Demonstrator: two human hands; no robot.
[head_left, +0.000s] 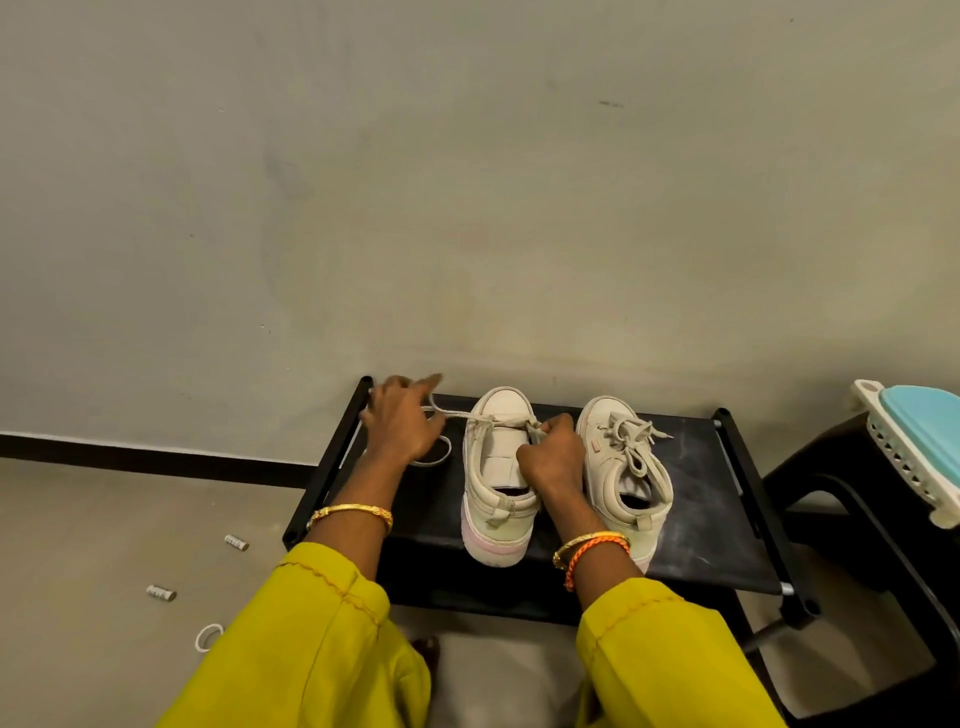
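Against a plain grey wall (467, 182) stands a low black rack (701, 519), and on its top shelf two cream shoes sit side by side with their toes toward the wall. The laced shoe (618, 467), on the right, looks finished: its lace goes through the eyelets and ends in a tied bow (631, 434). The unlaced shoe (498, 499), to its left, is only begun. Its lace (454, 413) crosses once near the toe, and the tongue below this crossing is bare. The right hand (550, 460) rests on this shoe, fingers curled, and pinches one lace end at the right side of the tongue. The other end runs out to the left hand (402, 423), which is beside the shoe over the shelf, and a loose loop of lace lies under it. This hand is blurred, so I cannot tell if its fingers really grip the lace. I judge the work to be about half done: one shoe ready, and on the second almost all the threading and the knot remain. On the floor at the left lie two small metal pieces (236, 543) and a white ring (208, 636).
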